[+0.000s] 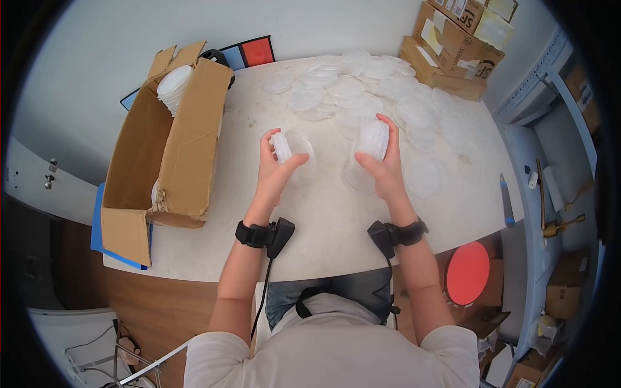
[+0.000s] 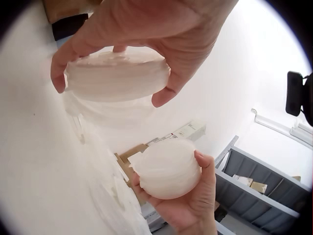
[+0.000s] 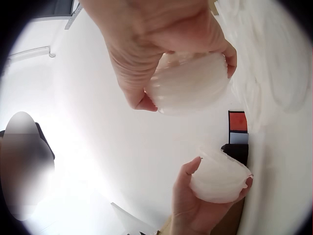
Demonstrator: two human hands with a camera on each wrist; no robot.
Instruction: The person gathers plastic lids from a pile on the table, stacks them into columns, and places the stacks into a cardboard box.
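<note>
My left hand [image 1: 275, 171] grips a stack of thin translucent round discs [image 1: 283, 147] by its edges, thumb on one side and fingers on the other. Level with it, to the right, my right hand [image 1: 387, 169] holds another stack of the same discs [image 1: 372, 139], thumb across from the fingers. Both stacks are tilted and apart from each other. The left wrist view shows the left stack [image 2: 117, 78] close up, with the right stack [image 2: 170, 169] below. Many loose translucent discs [image 1: 349, 87] lie spread and overlapping on the white table [image 1: 323, 246] beyond the hands.
An open cardboard box [image 1: 194, 142] at the left holds stacked white discs [image 1: 173, 84]. Closed cartons [image 1: 462, 52] stand at the back right. A blue-handled tool [image 1: 506, 200] lies near the right edge, with a red round stool [image 1: 467, 273] below it.
</note>
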